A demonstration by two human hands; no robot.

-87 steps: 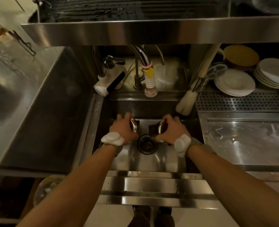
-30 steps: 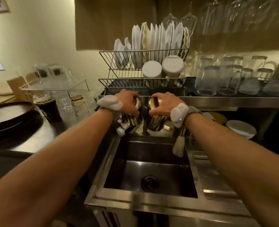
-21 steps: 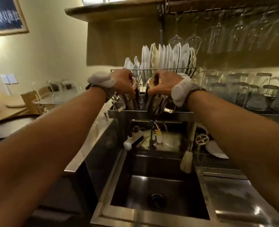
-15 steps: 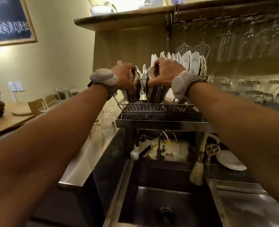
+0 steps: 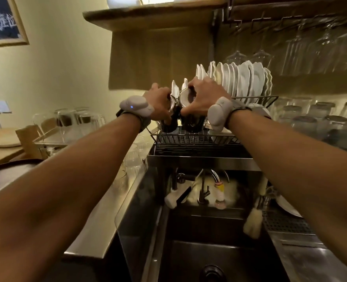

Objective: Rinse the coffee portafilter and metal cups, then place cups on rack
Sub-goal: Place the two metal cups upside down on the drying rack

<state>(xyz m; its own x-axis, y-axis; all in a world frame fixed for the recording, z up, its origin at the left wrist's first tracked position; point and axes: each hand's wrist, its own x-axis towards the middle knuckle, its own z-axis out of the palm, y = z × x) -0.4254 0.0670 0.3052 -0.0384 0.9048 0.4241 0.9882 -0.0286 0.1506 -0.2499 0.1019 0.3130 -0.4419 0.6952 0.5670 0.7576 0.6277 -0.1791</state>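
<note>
My left hand [image 5: 158, 100] grips one shiny metal cup [image 5: 169, 123] from above, bottom up. My right hand [image 5: 205, 97] grips a second metal cup [image 5: 191, 121] the same way, right beside the first. Both cups hang just over the lower tier of the wire dish rack [image 5: 188, 138], at its left end; whether they touch the wires is hidden by my hands. No portafilter is in sight.
White plates [image 5: 241, 80] stand in the rack's upper tier right of my hands. The sink [image 5: 209, 251] with its faucet [image 5: 215, 178] lies below. Upturned glasses [image 5: 319, 117] crowd the right shelf, more glasses [image 5: 74, 121] stand left, stemware [image 5: 311, 43] hangs overhead.
Both hands rose out of the sink basin with a cup each, lifted them up to the rack, and have now lowered them onto its lower tier. The view tilted up.
</note>
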